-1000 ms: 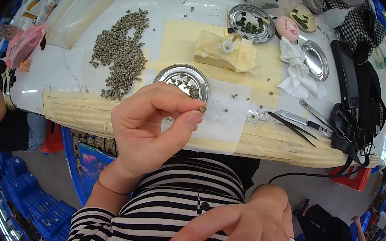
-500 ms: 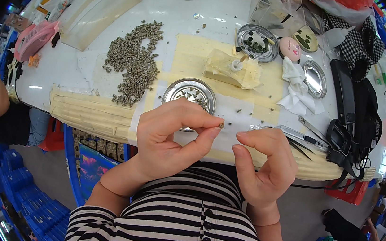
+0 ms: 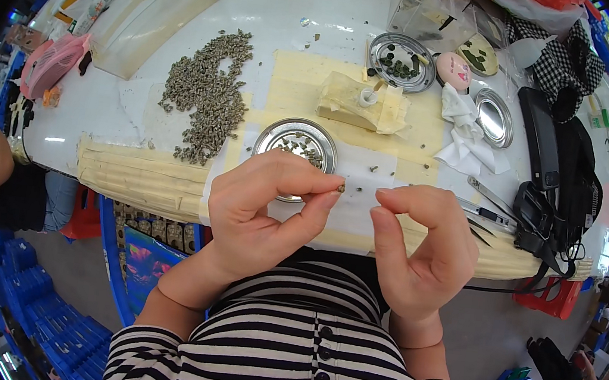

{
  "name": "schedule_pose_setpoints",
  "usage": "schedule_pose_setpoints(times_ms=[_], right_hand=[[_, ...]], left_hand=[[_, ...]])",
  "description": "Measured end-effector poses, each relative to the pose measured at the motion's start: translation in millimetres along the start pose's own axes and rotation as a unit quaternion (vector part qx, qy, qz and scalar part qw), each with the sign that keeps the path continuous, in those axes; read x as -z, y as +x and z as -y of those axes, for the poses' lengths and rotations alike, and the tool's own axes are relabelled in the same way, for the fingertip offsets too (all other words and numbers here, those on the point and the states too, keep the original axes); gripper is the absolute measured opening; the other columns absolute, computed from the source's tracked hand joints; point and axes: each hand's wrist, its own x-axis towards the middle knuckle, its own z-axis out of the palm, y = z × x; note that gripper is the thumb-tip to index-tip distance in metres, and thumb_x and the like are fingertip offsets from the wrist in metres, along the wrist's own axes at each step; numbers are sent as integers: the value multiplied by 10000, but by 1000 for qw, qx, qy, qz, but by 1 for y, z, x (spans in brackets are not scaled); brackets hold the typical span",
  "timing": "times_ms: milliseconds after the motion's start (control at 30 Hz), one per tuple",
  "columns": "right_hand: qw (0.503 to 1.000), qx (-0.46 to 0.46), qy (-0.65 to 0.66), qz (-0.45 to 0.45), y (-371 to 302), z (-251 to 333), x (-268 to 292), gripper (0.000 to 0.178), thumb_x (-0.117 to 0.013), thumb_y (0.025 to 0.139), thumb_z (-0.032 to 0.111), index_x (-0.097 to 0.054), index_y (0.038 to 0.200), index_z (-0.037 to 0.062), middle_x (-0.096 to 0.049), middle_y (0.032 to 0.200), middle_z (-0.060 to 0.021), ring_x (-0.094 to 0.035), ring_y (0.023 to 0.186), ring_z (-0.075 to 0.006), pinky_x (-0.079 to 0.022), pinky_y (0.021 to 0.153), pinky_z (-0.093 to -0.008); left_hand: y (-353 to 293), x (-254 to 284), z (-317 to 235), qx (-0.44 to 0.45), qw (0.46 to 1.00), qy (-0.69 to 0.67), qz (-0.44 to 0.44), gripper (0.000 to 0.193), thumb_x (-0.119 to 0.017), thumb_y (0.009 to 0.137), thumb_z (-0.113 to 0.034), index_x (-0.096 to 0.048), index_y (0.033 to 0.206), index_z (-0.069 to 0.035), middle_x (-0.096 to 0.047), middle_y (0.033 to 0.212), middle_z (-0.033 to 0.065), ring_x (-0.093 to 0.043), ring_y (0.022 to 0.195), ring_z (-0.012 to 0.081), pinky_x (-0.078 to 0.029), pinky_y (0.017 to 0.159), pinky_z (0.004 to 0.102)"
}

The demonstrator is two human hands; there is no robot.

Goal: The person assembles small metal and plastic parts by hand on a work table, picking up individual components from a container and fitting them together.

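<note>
My left hand (image 3: 257, 207) pinches a small brassy metal piece (image 3: 341, 188) between thumb and forefinger, just in front of a round steel dish (image 3: 298, 125). Several more small metal pieces lie in that dish, part of which my left hand hides. To the right, my right hand (image 3: 426, 245) is raised with thumb and forefinger slightly apart and nothing visible between them; its other fingers are curled. A few loose pieces lie on the white sheet (image 3: 364, 230) between and beyond the hands. A large heap of small metal pieces (image 3: 202, 96) spreads over the table at the left.
Beyond the dish sits a taped block (image 3: 359, 105) with a small white cup on it. At the right are a steel plate of dark bits (image 3: 402, 62), a shiny lid (image 3: 494, 118), crumpled tissue (image 3: 467, 148), tweezers (image 3: 491, 199) and black straps (image 3: 568, 182). A translucent tray (image 3: 155, 15) stands far left.
My left hand has shifted slightly left with the metal piece still pinched. The gap between my two hands is wider. My right thumb and forefinger remain apart.
</note>
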Motion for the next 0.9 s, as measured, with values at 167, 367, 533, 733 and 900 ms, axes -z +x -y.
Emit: schedule_pose_setpoints(times_ms=[167, 367, 533, 733, 900], right_hand=[[996, 42, -75, 4, -2, -2, -12, 203, -777, 723, -59, -703, 900, 6, -675, 801, -104, -650, 679, -236, -518, 583, -313], [996, 31, -83, 1, -2, -4, -14, 188, -766, 724, -69, -693, 880, 5, -676, 794, -96, -652, 678, -236, -516, 585, -313], [998, 7, -65, 9, -1, -5, -13, 176, -758, 730, -67, -689, 876, 4, -678, 795, -94, -653, 679, -239, -516, 589, -308], [994, 45, -102, -11, 0, -5, -18, 147, -745, 751, -67, -679, 867, -8, -666, 772, -96, -651, 665, -226, -513, 582, -300], [999, -34, -21, 18, 1, -4, -12, 132, -739, 765, -65, -671, 865, -12, -657, 758, -90, -641, 638, -191, -507, 580, -274]], left_hand=[[3, -4, 0, -96, 991, 91, 3, 250, -769, 733, 81, -740, 966, -4, -697, 845, 106, -677, 714, 190, -539, 612, 268], [3, -7, 1, -146, 978, 148, 3, 284, -771, 711, 88, -738, 980, 3, -687, 848, 109, -664, 696, 218, -535, 600, 284], [2, -6, 6, -183, 967, 179, 11, 297, -766, 700, 80, -731, 989, 20, -694, 882, 117, -667, 711, 235, -539, 607, 299], [2, -8, 4, -175, 969, 177, 5, 331, -758, 675, 69, -728, 1001, 27, -694, 912, 121, -675, 758, 241, -546, 634, 304], [4, -3, 5, -212, 957, 197, 28, 364, -758, 666, 65, -724, 1027, 26, -693, 937, 117, -676, 775, 242, -554, 644, 307]])
